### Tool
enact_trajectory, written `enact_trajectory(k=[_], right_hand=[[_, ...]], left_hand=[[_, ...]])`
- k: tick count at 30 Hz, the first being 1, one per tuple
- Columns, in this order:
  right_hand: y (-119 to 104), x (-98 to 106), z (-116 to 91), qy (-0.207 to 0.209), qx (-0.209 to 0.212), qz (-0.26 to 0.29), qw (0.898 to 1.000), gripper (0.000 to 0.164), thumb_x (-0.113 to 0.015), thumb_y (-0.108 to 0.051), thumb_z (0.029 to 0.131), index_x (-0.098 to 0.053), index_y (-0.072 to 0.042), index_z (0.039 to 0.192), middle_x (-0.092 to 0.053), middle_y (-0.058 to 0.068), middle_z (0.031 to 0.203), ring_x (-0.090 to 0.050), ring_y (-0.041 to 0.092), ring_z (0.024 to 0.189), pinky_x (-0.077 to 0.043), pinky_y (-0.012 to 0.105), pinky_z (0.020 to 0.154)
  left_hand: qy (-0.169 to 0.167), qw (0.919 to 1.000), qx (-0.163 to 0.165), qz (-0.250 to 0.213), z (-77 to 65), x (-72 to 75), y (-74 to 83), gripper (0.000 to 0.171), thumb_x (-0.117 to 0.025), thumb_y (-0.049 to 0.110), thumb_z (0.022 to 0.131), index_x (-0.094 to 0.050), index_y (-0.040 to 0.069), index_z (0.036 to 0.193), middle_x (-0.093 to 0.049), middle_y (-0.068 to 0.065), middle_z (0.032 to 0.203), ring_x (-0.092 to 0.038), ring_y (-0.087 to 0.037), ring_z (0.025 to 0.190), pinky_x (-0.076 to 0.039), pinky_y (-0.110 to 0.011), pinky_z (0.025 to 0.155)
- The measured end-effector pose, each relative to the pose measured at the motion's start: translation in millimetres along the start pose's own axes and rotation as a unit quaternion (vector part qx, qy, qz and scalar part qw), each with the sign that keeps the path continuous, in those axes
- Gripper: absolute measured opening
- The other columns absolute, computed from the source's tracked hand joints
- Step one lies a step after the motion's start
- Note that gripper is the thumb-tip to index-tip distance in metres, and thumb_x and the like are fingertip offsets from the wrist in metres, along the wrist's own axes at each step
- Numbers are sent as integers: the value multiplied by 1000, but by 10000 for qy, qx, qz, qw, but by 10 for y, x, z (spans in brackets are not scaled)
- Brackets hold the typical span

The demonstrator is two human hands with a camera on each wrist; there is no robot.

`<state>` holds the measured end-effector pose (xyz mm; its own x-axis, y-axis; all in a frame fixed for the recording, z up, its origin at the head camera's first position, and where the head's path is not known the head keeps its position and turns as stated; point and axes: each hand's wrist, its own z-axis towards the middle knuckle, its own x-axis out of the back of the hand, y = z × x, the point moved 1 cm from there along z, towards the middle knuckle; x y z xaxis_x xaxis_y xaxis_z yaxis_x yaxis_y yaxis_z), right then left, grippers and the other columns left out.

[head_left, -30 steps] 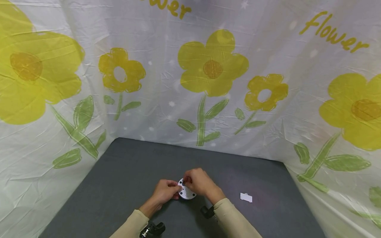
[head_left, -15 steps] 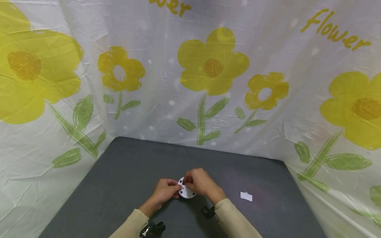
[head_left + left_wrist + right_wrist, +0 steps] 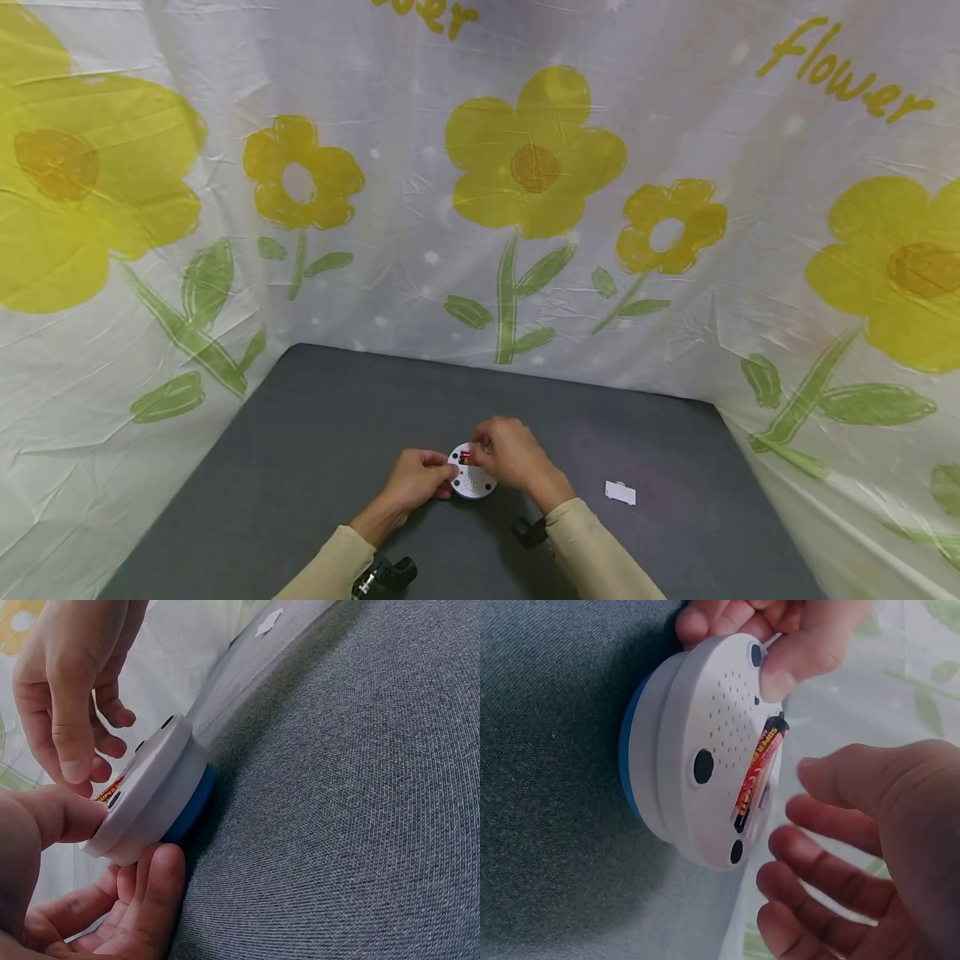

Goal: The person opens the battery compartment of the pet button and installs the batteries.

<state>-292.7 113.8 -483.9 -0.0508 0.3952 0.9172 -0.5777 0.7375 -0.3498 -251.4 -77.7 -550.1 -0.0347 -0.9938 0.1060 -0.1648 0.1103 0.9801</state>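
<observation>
A round white device (image 3: 727, 712) with a blue lower rim rests on the grey table, its face of small speaker holes and black round feet turned up. My left hand (image 3: 415, 480) grips its edge, thumb on the face and fingers around the side. In the slot in that face lies a red and black battery (image 3: 760, 772); whether it sits fully down I cannot tell. My right hand (image 3: 516, 457) hovers just beside the battery, fingers loosely bent and apart, with nothing between them in the right wrist view.
To the right on the grey table (image 3: 337, 417) lies a small white rectangular cover (image 3: 620, 492) with tabs along its edge. A white curtain (image 3: 405, 275) printed with yellow flowers stands around the table's back and sides.
My right fingers have come off the battery slot and shifted slightly up and right, so the red battery now shows. My left hand keeps its grip on the device.
</observation>
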Motion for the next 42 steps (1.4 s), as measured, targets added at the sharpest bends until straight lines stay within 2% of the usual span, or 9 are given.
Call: enact_trajectory(k=[5, 9, 14, 17, 25, 30, 36, 42], right_hand=[[0, -15, -19, 60, -462, 8, 9989, 27, -78, -30, 100, -81, -6, 112, -80, 9, 103, -76, 27, 93, -65, 45, 79], [2, -73, -31, -151, -942, 234, 9952, 39, -77, -43, 101, -81, -5, 110, -79, 8, 97, -72, 22, 80, -61, 39, 67], [-1, -187, -30, -295, -1288, 318, 9907, 41, -74, -51, 102, -76, -12, 91, -69, 1, 77, -58, 13, 61, -47, 30, 53], [-14, -225, -22, -252, -1326, 278, 9905, 40, -73, -50, 102, -73, -14, 85, -66, 0, 73, -57, 13, 58, -46, 30, 52], [-47, -227, 5, -180, -1296, 212, 9912, 33, -77, -41, 99, -79, -9, 97, -74, 4, 83, -64, 16, 67, -53, 31, 58], [-63, -199, -3, -212, -1307, 452, 9902, 34, -80, -38, 99, -80, -4, 105, -77, 9, 91, -68, 21, 73, -57, 34, 60], [-38, -192, -17, -229, -1640, 889, 9822, 43, -85, -34, 95, -79, 1, 118, -78, 17, 107, -70, 27, 87, -61, 40, 69], [12, -199, -18, -130, -1734, 1170, 9778, 36, -86, -33, 92, -81, -3, 111, -78, 13, 102, -67, 23, 82, -57, 36, 65]], left_hand=[[-19, 10000, -27, -12, 6, -2, -8, 29, -78, 7, 92, -74, -12, 114, -78, -11, 92, -74, -15, 70, -67, -31, 65], [-28, 10000, -13, -28, 3, -2, -5, 29, -78, 7, 93, -74, -12, 114, -79, -11, 93, -74, -15, 71, -67, -32, 66], [-40, 10000, 28, -17, -1, -1, 1, 28, -79, 8, 94, -74, -11, 114, -79, -12, 95, -75, -15, 71, -68, -32, 66], [-64, 10000, 12, -52, -2, -4, 0, 29, -78, 7, 94, -73, -12, 115, -79, -12, 94, -75, -15, 70, -68, -32, 66], [-94, 9999, -23, -76, -1, -5, 4, 28, -76, 5, 93, -73, -13, 114, -79, -11, 92, -74, -15, 70, -67, -31, 65], [-103, 9999, -35, -55, -6, 2, -2, 28, -77, 5, 94, -73, -13, 113, -79, -11, 92, -73, -14, 69, -67, -31, 64], [-136, 9999, 7, 35, -12, 12, 1, 27, -78, 6, 94, -74, -12, 113, -79, -10, 91, -73, -14, 68, -67, -31, 64], [-167, 9998, 52, -67, 11, 13, -7, 28, -78, 5, 94, -74, -14, 115, -79, -12, 93, -75, -15, 71, -67, -31, 65]])
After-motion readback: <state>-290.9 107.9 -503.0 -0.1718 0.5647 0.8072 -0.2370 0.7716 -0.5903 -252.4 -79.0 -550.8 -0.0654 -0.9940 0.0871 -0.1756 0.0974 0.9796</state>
